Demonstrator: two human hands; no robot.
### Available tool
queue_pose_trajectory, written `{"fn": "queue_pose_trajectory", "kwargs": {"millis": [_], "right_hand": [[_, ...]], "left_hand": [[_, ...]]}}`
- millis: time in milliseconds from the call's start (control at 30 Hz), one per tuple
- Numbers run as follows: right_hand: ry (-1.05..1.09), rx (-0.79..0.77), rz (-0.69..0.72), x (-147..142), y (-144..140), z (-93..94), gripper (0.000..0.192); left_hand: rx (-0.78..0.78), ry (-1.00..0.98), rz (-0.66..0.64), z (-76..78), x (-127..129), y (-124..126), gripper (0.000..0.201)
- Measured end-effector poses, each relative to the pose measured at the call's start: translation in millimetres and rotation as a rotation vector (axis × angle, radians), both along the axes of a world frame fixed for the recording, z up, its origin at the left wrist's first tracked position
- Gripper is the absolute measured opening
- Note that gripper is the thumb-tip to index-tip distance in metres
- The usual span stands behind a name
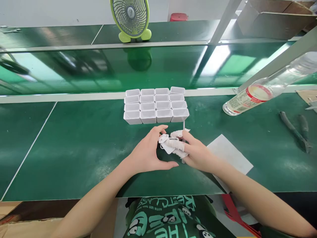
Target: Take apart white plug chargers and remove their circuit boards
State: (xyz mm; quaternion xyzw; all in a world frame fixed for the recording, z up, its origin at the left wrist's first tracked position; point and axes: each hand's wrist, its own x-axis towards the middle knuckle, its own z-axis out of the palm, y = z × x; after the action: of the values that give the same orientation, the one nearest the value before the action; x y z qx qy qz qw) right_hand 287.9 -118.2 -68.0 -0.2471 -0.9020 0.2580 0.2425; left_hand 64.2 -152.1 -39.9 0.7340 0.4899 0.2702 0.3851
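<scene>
I have both hands at the near bench centre: left hand and right hand pinch one small white plastic part. Sixteen white cups stand gridded just beyond; their contents are not visible.

Bright overhead light, strong glare on the glossy green belt, soft shadows, wide-angle bending at edges, sharp centre.
</scene>
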Motion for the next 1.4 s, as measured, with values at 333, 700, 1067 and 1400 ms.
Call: {"fn": "queue_pose_trajectory", "kwargs": {"millis": [333,700,1067,1400], "right_hand": [[0.717,-1.27,-0.198,-3.5,-4.0,24.2,0.024],[0.704,-1.627,-0.104,-8.0,-6.5,21.0,0.032],[0.668,-1.026,-0.286,16.1,33.9,40.4,0.028],[0.305,-0.111,-0.946,4.1,219.7,27.2,0.032]], "left_hand": [[0.795,-0.026,0.073,-11.1,9.5,-6.0,0.075],[0.815,-0.032,0.101,-0.5,6.4,-4.9,0.067],[0.755,-0.055,0.1,-14.0,-0.7,-2.0,0.056],[0.296,0.298,0.267,-16.1,-9.6,6.7,0.046]]}}
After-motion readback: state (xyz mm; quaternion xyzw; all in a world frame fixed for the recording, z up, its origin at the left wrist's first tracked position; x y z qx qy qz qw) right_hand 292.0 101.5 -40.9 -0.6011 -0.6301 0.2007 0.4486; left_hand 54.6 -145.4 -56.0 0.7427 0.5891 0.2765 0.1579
